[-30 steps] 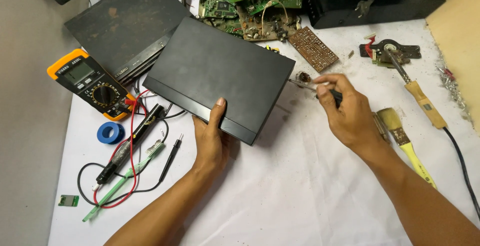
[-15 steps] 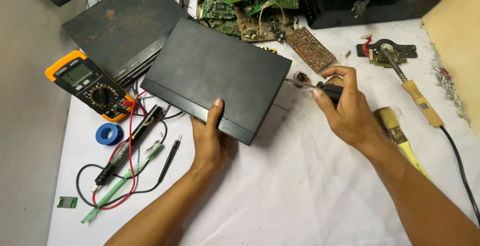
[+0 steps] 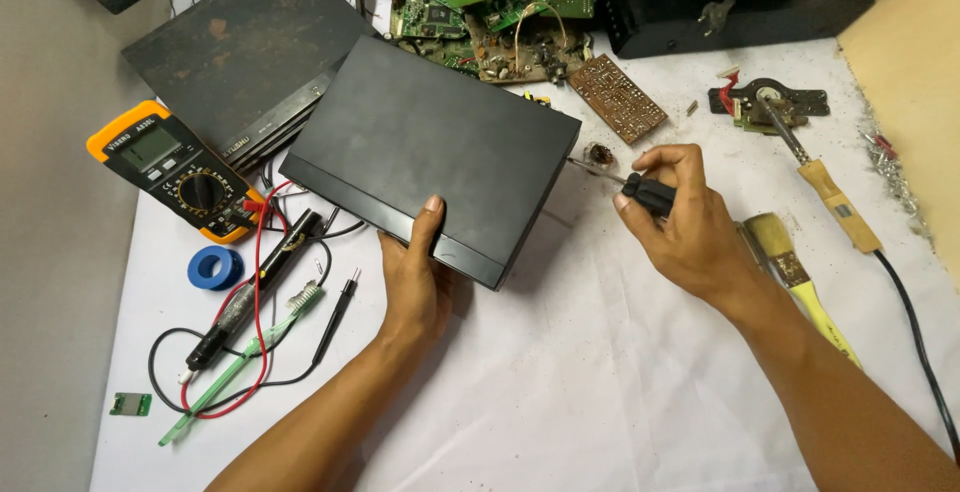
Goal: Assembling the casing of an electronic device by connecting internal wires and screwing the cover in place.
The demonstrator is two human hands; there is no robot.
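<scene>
Screwdriver (image 3: pixel 640 190) tip apparently reached case (image 3: pixel 430 152), right-hand (image 3: pixel 690 232) grip closed.

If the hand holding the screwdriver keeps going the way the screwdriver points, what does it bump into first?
Most likely the black box. The right hand holds the screwdriver with its metal tip aimed left at the box's right side edge, very close to it or already touching it. Depth is hard to judge from above.

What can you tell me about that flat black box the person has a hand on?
The black box is a flat, rectangular case, like metal with a matt, slightly dusty top and a thin groove along its front edge. It lies closed and level on the white table, turned at an angle. The left hand grips its near edge, thumb on top. The right hand points a screwdriver at its right side.
</scene>
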